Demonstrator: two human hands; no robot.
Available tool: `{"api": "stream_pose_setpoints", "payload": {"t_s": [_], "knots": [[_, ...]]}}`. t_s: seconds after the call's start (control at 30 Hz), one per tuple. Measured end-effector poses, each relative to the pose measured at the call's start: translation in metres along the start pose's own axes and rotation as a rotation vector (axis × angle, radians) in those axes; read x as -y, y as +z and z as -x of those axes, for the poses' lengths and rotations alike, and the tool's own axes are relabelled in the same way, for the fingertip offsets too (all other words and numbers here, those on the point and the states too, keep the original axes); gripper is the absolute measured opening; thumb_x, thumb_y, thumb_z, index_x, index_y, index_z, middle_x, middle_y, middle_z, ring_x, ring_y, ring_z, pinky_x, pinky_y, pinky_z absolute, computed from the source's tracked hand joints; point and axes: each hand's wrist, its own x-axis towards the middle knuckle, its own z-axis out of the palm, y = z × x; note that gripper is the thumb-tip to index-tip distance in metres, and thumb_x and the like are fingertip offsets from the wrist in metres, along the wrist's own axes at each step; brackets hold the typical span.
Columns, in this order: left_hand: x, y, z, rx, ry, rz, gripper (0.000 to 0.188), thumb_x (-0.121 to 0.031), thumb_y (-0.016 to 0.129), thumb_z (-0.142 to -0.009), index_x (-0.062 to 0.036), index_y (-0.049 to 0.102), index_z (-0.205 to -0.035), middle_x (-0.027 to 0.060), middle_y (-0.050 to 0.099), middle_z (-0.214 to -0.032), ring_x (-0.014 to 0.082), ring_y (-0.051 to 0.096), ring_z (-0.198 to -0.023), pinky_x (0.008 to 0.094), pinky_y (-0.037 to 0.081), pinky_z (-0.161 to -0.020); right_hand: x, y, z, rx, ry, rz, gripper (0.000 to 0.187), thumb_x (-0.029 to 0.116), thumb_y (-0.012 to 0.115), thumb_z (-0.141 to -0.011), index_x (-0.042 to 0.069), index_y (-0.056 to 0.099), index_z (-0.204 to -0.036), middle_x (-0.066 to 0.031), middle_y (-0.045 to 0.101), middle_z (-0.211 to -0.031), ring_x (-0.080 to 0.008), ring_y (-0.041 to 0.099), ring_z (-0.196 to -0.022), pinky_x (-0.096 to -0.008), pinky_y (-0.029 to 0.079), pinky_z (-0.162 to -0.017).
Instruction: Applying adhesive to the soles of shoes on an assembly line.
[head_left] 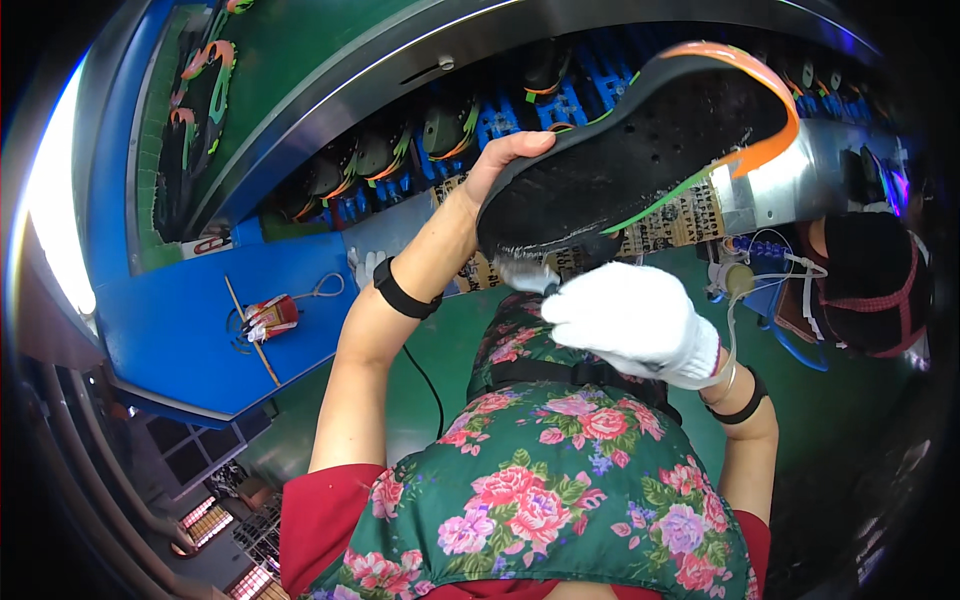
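A blue tabletop [160, 335] at left carries a red-and-white bundle [272, 318] and a thin stick [266, 362], while dark shoes [449, 131] line the upper middle, partly blocked by the raised sole [600, 180]. That sole, upper centre-right, is black with pale streaks, small holes and an orange-and-green rim. The bare left hand [508, 160] grips its edge; the white-gloved right hand [635, 322] closes around a brush [526, 273] by its lower-left end.
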Motion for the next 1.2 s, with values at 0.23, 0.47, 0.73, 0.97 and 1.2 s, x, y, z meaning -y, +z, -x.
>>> {"api": "stream_pose_setpoints", "payload": {"t_s": [0.23,0.47,0.73,0.97,1.2], "knots": [[-0.004,-0.008,0.000,-0.012,0.003,-0.031,0.055,-0.031,0.064,-0.093,0.0044,0.061,-0.135,0.0220,0.071,-0.123,0.0294,0.074,-0.102,0.0411,0.059,-0.096,-0.015,-0.009,-0.005,0.004,0.031,-0.095,0.027,0.005,0.081,-0.078,0.012,0.079,-0.104,-0.0062,0.078,-0.105,-0.0252,0.075,-0.092,-0.0349,0.059,-0.080],[0.006,-0.019,0.001,-0.162,0.121,-0.109,0.073,-0.050,0.054,-0.097,0.0013,0.049,-0.148,0.0279,0.059,-0.141,0.0478,0.064,-0.120,0.0591,0.053,-0.102,-0.011,-0.001,-0.007,-0.220,0.413,-0.552,0.011,-0.003,0.080,-0.075,0.002,0.078,-0.085,-0.0161,0.078,-0.094,-0.0276,0.074,-0.089,-0.0387,0.059,-0.081],[0.056,-0.018,0.030,0.057,0.204,0.183,0.078,-0.063,0.043,-0.100,-0.0068,0.044,-0.154,0.0241,0.056,-0.145,0.0538,0.059,-0.123,0.0639,0.050,-0.103,-0.036,-0.039,-0.050,-0.371,0.181,0.226,0.019,-0.007,0.077,-0.080,0.003,0.079,-0.096,-0.0126,0.078,-0.102,-0.0233,0.073,-0.093,-0.0338,0.057,-0.084],[0.057,0.003,0.079,0.039,0.364,0.037,0.099,-0.074,0.055,-0.090,-0.0045,0.034,-0.158,0.0307,0.046,-0.151,0.0588,0.050,-0.130,0.0635,0.048,-0.106,-0.004,-0.027,-0.058,-0.259,0.261,-0.103,0.021,-0.006,0.082,-0.075,0.003,0.080,-0.094,-0.0124,0.078,-0.097,-0.0221,0.073,-0.088,-0.0332,0.057,-0.083],[-0.089,0.043,0.143,0.603,0.666,-0.280,0.123,-0.079,0.066,-0.080,0.0016,0.018,-0.160,0.0397,0.028,-0.154,0.0562,0.053,-0.126,0.0572,0.061,-0.093,-0.037,-0.005,-0.025,-0.711,0.532,-0.679,0.021,-0.011,0.072,-0.078,-0.005,0.075,-0.097,-0.0228,0.074,-0.108,-0.0282,0.074,-0.091,-0.0352,0.061,-0.080]]}}
